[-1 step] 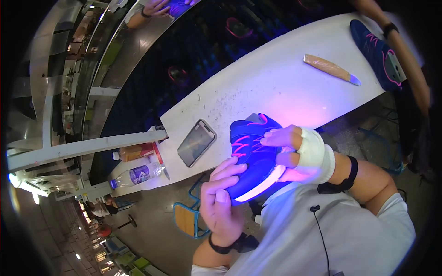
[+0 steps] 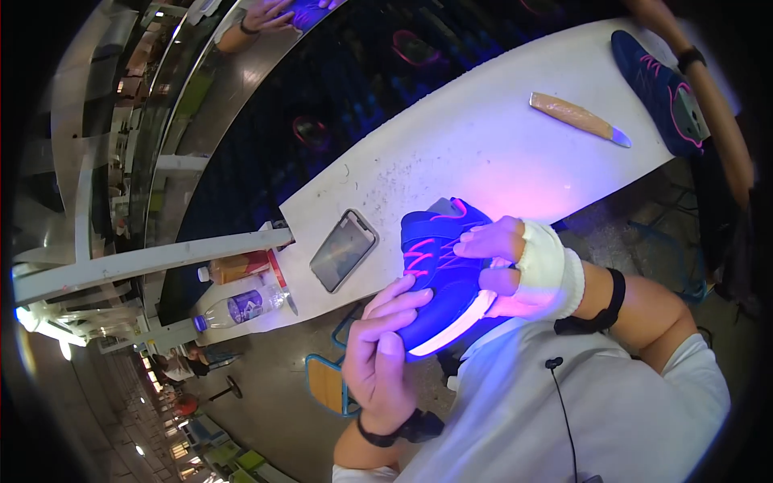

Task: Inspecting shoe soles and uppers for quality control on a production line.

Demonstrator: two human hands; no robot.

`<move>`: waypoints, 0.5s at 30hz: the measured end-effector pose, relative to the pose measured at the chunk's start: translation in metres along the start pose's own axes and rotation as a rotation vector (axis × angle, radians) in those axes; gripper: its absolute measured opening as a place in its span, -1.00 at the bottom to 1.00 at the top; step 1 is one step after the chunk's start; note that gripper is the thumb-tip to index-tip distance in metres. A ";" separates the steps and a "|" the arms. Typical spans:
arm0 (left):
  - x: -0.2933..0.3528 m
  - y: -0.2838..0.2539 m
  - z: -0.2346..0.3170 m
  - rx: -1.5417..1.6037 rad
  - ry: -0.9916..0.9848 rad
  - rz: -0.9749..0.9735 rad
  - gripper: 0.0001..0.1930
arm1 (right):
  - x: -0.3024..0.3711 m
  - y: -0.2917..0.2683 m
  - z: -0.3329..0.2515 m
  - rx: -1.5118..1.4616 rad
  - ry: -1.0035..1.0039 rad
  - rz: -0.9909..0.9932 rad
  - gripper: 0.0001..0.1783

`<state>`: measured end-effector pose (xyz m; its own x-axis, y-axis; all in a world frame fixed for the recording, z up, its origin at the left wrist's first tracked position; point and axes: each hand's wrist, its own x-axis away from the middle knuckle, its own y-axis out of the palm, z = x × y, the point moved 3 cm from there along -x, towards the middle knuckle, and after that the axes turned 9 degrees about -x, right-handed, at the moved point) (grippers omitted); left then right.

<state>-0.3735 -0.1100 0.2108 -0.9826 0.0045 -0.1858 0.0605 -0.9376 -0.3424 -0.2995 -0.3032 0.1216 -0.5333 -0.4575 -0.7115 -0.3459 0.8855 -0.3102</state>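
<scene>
A dark blue sneaker (image 2: 451, 299) with pink laces and a pale sole edge is tilted in front of my body, under violet light. My left hand (image 2: 385, 354) is closed round its toe, the fingers on the upper and the thumb near the sole edge. My right hand (image 2: 515, 266), in a white fingerless glove, grips the sneaker's right side, its fingers over the laces. A grey piece shows in the shoe's opening. The far side and most of the sole are hidden.
The white bench (image 2: 459, 161) bears a phone (image 2: 345, 250), a tan-handled knife (image 2: 576, 117) and another blue sneaker (image 2: 654, 92) beside a co-worker's arm (image 2: 715, 113). A clear bottle (image 2: 241, 309) and an orange-brown bottle (image 2: 237, 267) lie at left. Beyond runs a dark belt (image 2: 362, 97); a stool (image 2: 326, 385) stands below.
My left hand has shifted slightly to the left at the toe, and the sneaker has barely moved. The co-worker's arm has moved slightly.
</scene>
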 end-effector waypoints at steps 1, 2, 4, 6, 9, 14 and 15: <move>-0.004 -0.007 0.001 -0.035 0.015 -0.034 -0.61 | 0.001 0.002 0.003 -0.001 -0.022 -0.005 -0.53; -0.006 -0.012 -0.002 -0.062 -0.059 -0.055 -0.61 | 0.001 0.003 0.004 -0.008 -0.036 0.027 -0.53; -0.010 -0.009 -0.004 -0.448 0.071 -0.289 -0.38 | 0.000 0.008 0.005 0.056 -0.073 -0.066 -0.56; -0.013 -0.009 -0.004 -0.439 0.143 -0.237 -0.24 | -0.003 0.006 0.004 0.049 -0.087 0.012 -0.59; -0.010 -0.005 -0.008 -0.468 0.147 -0.257 -0.31 | -0.004 0.004 0.001 0.064 -0.105 0.016 -0.58; 0.006 -0.018 -0.020 -0.445 0.118 -0.226 -0.53 | 0.002 0.011 0.016 -0.019 0.048 -0.047 -0.50; 0.009 -0.023 -0.024 -0.441 0.121 -0.203 -0.53 | 0.004 0.013 0.020 -0.020 0.061 -0.044 -0.49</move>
<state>-0.3793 -0.0803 0.1943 -0.9563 0.2367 -0.1716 -0.0358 -0.6774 -0.7348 -0.2904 -0.2917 0.1023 -0.5633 -0.5006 -0.6574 -0.3853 0.8629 -0.3270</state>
